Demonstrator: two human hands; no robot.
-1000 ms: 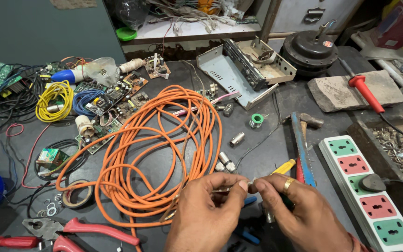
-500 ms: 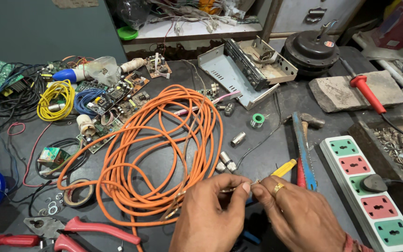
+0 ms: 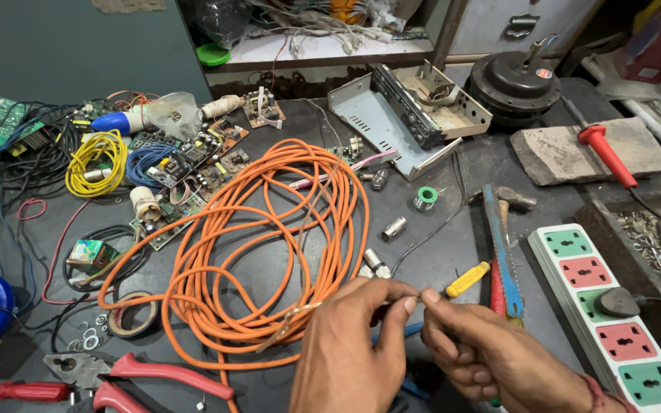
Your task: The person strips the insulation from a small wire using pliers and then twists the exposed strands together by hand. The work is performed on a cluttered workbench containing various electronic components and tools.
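Closest in, at the near edge of the surface [image 3: 453, 252], both hands meet fingertip to fingertip. Left hand [image 3: 350, 348] and right hand [image 3: 491, 356] are each pinched on the bare copper end [image 3: 300, 312] of the orange cable [image 3: 269, 229], fingers closed on it, hands nearly touching. Stripped end lies roughly level, long axis running left-right; it trails off leftward from the left hand into the coil, so left hand is nearer the cable body, right hand holds the tip. Red-handled pliers [image 3: 147, 375] sit at the near left corner, tape roll [image 3: 131, 315] just beyond. Yellow-handled screwdriver [image 3: 467, 279] and blue-handled hammer [image 3: 503, 248] lie just past the hands; power strip [image 3: 613, 313] along the right edge. Farther back: solder spool [image 3: 424, 199], circuit boards [image 3: 193, 160], yellow wire coil [image 3: 97, 160], open grey metal case [image 3: 407, 115] near the far edge.
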